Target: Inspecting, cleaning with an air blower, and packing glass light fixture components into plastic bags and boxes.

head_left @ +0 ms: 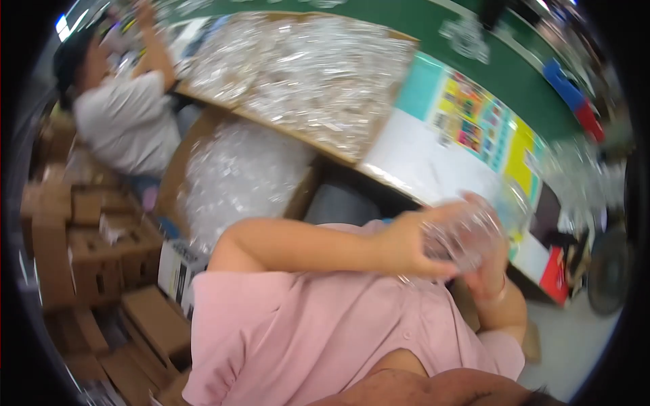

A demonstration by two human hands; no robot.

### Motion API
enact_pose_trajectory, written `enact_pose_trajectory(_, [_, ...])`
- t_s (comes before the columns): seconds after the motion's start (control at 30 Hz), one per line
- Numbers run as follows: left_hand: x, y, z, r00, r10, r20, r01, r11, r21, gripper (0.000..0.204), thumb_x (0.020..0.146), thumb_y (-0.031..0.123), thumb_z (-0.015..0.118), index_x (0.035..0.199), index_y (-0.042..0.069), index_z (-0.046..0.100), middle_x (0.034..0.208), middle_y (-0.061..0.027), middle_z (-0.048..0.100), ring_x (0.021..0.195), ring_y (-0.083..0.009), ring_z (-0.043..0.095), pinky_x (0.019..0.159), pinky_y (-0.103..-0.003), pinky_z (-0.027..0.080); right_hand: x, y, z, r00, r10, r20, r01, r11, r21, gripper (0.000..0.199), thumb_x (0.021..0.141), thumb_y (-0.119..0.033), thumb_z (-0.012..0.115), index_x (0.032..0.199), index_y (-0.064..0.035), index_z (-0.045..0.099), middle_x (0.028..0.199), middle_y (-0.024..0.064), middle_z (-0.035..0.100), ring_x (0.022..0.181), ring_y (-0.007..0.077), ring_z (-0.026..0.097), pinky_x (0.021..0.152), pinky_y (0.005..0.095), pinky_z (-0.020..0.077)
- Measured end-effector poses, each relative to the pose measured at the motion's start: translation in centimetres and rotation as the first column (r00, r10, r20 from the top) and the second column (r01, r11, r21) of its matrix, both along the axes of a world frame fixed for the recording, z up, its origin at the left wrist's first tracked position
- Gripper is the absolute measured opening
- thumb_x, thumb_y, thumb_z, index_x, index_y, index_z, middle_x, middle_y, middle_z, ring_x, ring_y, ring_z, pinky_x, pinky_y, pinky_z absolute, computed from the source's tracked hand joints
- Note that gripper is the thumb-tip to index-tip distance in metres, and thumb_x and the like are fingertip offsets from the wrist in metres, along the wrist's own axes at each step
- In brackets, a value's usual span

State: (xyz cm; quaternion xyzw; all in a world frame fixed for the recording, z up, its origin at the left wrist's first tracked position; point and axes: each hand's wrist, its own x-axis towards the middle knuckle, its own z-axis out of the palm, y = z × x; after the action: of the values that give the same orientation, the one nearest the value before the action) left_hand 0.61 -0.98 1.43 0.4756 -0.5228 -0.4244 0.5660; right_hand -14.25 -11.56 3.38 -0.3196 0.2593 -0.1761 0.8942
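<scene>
A clear plastic piece, rounded and shiny like a cup or clamshell (460, 237), sits between my two hands in front of my chest. My left hand (409, 242) reaches across from the left, its fingers wrapped round the near side. At the other side my right hand (489, 274) closes on the same piece from below. Motion blur hides the exact kind and whether several pieces are nested. Just beyond my hands lies a white tabletop (423, 159) with a colourful printed sheet (474, 118).
A shallow carton (389, 111) full of clear plastic pieces lies ahead. Below it stands a deeper box (176, 172) of similar pieces. Brown cartons (98, 271) crowd the left. A person in a light shirt (128, 115) works at far left. More clear plastic (575, 169) is at right.
</scene>
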Motion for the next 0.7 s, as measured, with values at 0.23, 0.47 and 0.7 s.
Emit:
enact_pose_trajectory(0.23, [2.0,0.4,-1.5,0.618,0.022,-0.786,0.232,0.950,0.209,0.086,0.068,0.029,0.079,0.134,0.004,0.028,0.118,-0.0113,0.051,0.106,-0.0219,0.054,0.088,-0.035,0.046,2.7,-1.6,-1.6,0.976,0.079,0.202,-0.091,0.995,0.049,0.042,0.097,-0.032,0.034,0.117,0.0019,0.047,0.113,0.0142,0.056,0.105,0.0232,0.055,0.094,0.0373,0.0399])
enact_pose_trajectory(0.47, [0.8,1.7,-0.7,0.776,0.165,-0.609,-0.150,0.986,0.077,0.097,0.063,0.024,0.083,0.135,0.002,0.021,0.126,-0.0171,0.043,0.114,-0.0272,0.049,0.096,-0.042,0.042,-0.1,-1.1,0.7,0.986,-0.115,-0.118,-0.112,0.058,-0.992,0.032,0.077,-0.011,0.053,0.109,-0.0040,0.052,0.118,0.0164,0.056,0.118,0.0263,0.048,0.107,0.0547,0.0129])
enact_pose_trajectory(0.7, [1.3,2.4,-0.8,0.933,0.077,-0.352,-0.034,0.991,0.127,0.102,0.055,0.026,0.086,0.134,0.001,0.027,0.127,-0.0123,0.039,0.114,-0.0243,0.046,0.094,-0.038,0.042,0.1,0.0,0.8,0.965,-0.261,0.015,-0.011,-0.101,-0.995,0.036,0.065,-0.005,0.060,0.100,-0.0086,0.059,0.110,0.0108,0.060,0.115,0.0288,0.050,0.106,0.0573,0.0137])
